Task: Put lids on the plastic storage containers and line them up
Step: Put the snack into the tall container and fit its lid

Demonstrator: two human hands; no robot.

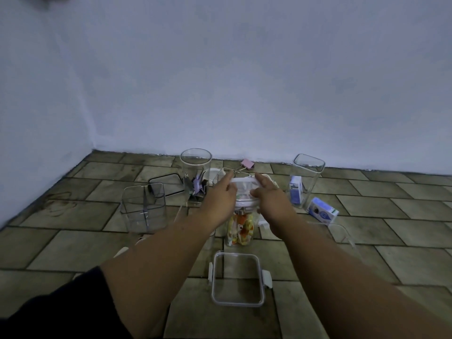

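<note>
While both forearms reach forward over the tiled floor (pixel 73 241), the left hand (pixel 220 196) and the right hand (pixel 271 194) meet at a white-rimmed lid (pixel 243 184), each gripping one end of it. The lid sits at the top of a clear jar (pixel 241 226) packed with orange, yellow and white wrapped pieces. The left fingers stretch along the lid's far left edge; the right fingers curl over its right side. In the dim light I cannot tell whether the lid is seated or only resting on the rim.

Nearer the camera, between the two forearms, a rectangular clear lid (pixel 237 280) with rounded corners and white side clasps lies flat on the floor. To the left of the hands stands an open, square-sided clear container (pixel 144 206), and behind it a flat dark-rimmed lid (pixel 167 183) lies on the tiles. Just left of the left hand, a tall round clear container (pixel 195 177) holds black and lilac binder clips. A pink binder clip (pixel 245 165) lies near the wall, beyond the hands.

To the right, a tall clear container (pixel 305 179) with rounded corners stands open, holding a small white and blue box. A second white and blue box (pixel 322 212) lies on the floor just beside it. The floor is of worn, stained, greyish rectangular tiles; the wall (pixel 244 81) behind is plain and pale.
</note>
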